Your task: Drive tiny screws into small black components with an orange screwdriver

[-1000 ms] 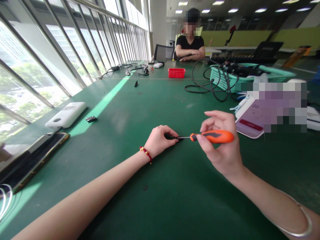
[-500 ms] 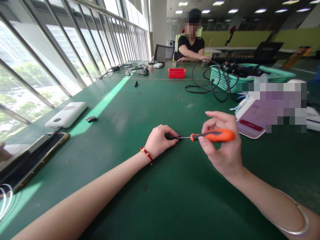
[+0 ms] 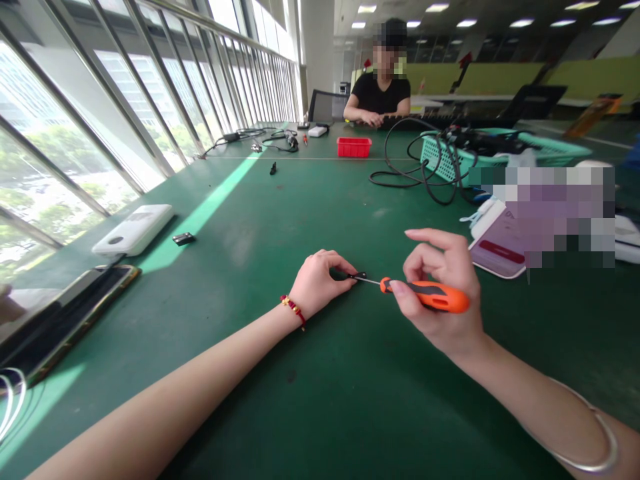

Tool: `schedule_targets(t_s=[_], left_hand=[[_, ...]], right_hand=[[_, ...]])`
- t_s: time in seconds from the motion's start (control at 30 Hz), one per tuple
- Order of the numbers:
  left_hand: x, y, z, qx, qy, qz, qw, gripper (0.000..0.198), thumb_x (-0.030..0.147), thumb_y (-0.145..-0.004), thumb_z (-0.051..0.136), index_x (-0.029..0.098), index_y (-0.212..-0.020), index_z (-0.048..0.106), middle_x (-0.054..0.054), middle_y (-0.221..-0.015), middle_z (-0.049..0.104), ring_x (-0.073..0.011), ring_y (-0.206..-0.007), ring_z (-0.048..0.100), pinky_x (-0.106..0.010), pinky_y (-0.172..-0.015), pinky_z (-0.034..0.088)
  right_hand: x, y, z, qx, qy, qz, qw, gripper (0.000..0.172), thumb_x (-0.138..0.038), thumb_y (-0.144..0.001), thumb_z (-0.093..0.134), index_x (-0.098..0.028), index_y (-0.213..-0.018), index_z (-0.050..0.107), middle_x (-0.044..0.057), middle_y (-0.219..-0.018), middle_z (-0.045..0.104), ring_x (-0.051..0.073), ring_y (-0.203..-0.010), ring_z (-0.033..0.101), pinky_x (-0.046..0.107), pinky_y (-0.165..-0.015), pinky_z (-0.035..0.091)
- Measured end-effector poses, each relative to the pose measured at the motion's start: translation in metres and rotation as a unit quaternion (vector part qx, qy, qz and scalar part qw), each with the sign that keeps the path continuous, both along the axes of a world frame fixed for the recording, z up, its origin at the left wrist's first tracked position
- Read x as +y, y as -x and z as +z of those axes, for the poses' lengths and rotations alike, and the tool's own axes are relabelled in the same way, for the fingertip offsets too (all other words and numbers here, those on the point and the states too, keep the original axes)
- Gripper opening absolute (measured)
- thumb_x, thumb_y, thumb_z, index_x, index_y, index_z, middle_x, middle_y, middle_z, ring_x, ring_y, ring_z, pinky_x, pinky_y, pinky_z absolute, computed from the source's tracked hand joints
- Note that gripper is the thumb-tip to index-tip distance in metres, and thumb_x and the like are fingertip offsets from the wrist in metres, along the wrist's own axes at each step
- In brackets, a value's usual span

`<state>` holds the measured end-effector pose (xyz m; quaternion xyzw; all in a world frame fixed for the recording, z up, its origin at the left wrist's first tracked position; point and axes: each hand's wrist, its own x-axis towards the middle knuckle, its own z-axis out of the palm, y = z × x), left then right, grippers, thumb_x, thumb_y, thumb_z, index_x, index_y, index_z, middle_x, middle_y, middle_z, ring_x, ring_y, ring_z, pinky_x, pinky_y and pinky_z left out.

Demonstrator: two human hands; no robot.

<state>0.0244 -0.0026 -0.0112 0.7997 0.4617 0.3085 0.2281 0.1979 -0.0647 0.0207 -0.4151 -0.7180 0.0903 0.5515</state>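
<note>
Screwdriver [image 3: 425,295], orange-handled with a dark grip strip, lies across the closed fingers of the right hand [image 3: 443,293], its thin shaft pointing toward 9 o'clock and slightly up. The tip meets a small black part [image 3: 359,275] pinched on the green table [image 3: 280,220] by the left hand [image 3: 317,281], whose fingers are curled together over it (most of the part is hidden). From the right hand, the part sits at about 9 o'clock, near; a white-rimmed device [image 3: 493,250] lies at 2 o'clock.
</note>
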Motion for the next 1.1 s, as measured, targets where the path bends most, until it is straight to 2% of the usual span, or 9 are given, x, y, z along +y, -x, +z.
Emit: schedule_targets(t_s=[0.13,0.33,0.4,0.57,0.77,0.87,0.97,1.03,1.1], left_hand=[[0.0001,0.0002,0.0001,-0.004,0.000,-0.002,1.000,0.009,0.020,-0.068,0.063,0.020,-0.073,0.070,0.000,-0.078,0.068,-0.0172,-0.080,0.059,-0.030,-0.076,0.046],[0.0001,0.0004,-0.0004,-0.001,-0.006,0.000,1.000,0.009,0.018,-0.066,0.065,0.020,-0.073,0.070,-0.001,-0.078,0.068,-0.0172,-0.080,0.059,-0.030,-0.077,0.046],[-0.0001,0.0004,-0.0007,-0.001,-0.009,-0.001,1.000,0.009,0.019,-0.067,0.064,0.020,-0.073,0.070,-0.001,-0.078,0.068,-0.0173,-0.080,0.059,-0.030,-0.077,0.046],[-0.0004,0.0006,-0.0006,-0.002,-0.010,-0.003,1.000,0.008,0.019,-0.068,0.064,0.020,-0.073,0.069,0.000,-0.077,0.068,-0.0170,-0.080,0.059,-0.029,-0.077,0.045],[-0.0003,0.0007,-0.0002,-0.001,-0.008,-0.005,1.000,0.008,0.018,-0.067,0.064,0.020,-0.073,0.069,-0.001,-0.078,0.068,-0.0171,-0.080,0.059,-0.029,-0.077,0.046],[-0.0002,0.0006,-0.0004,0.001,-0.008,-0.006,1.000,0.009,0.018,-0.067,0.064,0.021,-0.073,0.070,0.000,-0.078,0.068,-0.0170,-0.080,0.059,-0.029,-0.077,0.046],[-0.0006,0.0001,0.0003,-0.003,-0.010,-0.003,1.000,0.008,0.017,-0.067,0.064,0.020,-0.072,0.070,0.000,-0.077,0.068,-0.0168,-0.079,0.058,-0.029,-0.077,0.046],[-0.0010,0.0000,0.0009,-0.006,-0.011,-0.002,1.000,0.008,0.017,-0.067,0.064,0.020,-0.072,0.070,0.000,-0.076,0.068,-0.0167,-0.079,0.058,-0.029,-0.076,0.045],[-0.0013,0.0000,0.0011,-0.006,-0.011,-0.002,1.000,0.008,0.017,-0.067,0.064,0.020,-0.072,0.069,0.000,-0.076,0.068,-0.0167,-0.079,0.058,-0.029,-0.077,0.045]], right_hand=[[-0.0039,0.0007,0.0021,-0.052,0.002,-0.010,0.999,0.015,-0.018,-0.074,0.059,-0.022,-0.088,0.054,-0.010,-0.044,0.037,0.007,-0.037,0.034,0.023,-0.043,0.036],[0.0001,0.0017,0.0003,0.009,-0.049,-0.001,0.999,0.047,-0.019,-0.067,0.063,-0.023,-0.111,0.046,0.003,-0.083,0.055,0.018,-0.073,0.058,0.033,-0.068,0.050],[-0.0002,0.0015,0.0008,0.006,-0.022,-0.005,1.000,0.047,-0.021,-0.067,0.065,-0.022,-0.110,0.046,-0.001,-0.072,0.052,0.015,-0.062,0.055,0.030,-0.058,0.048],[-0.0046,0.0014,0.0029,-0.049,0.010,-0.005,0.999,0.014,-0.019,-0.074,0.060,-0.020,-0.087,0.055,-0.010,-0.044,0.037,0.007,-0.037,0.036,0.022,-0.043,0.036],[0.0005,0.0012,-0.0006,0.005,-0.052,0.001,0.999,0.048,-0.017,-0.066,0.063,-0.021,-0.111,0.047,0.005,-0.088,0.055,0.017,-0.077,0.057,0.033,-0.070,0.049],[-0.0003,0.0009,0.0004,-0.006,-0.027,-0.002,1.000,0.050,-0.020,-0.065,0.065,-0.020,-0.111,0.046,-0.001,-0.070,0.051,0.014,-0.059,0.051,0.029,-0.056,0.046],[-0.0043,0.0011,0.0026,-0.044,-0.013,-0.001,0.999,0.028,-0.021,-0.070,0.064,-0.019,-0.095,0.053,-0.009,-0.048,0.037,0.008,-0.040,0.037,0.024,-0.044,0.037],[-0.0056,0.0015,0.0027,-0.055,-0.017,-0.001,0.998,0.018,-0.019,-0.071,0.063,-0.019,-0.088,0.056,-0.009,-0.045,0.037,0.007,-0.039,0.036,0.023,-0.043,0.035],[-0.0044,0.0019,0.0014,-0.045,-0.027,-0.008,0.999,0.023,-0.018,-0.070,0.063,-0.020,-0.092,0.056,-0.007,-0.051,0.043,0.009,-0.044,0.043,0.024,-0.048,0.040]])
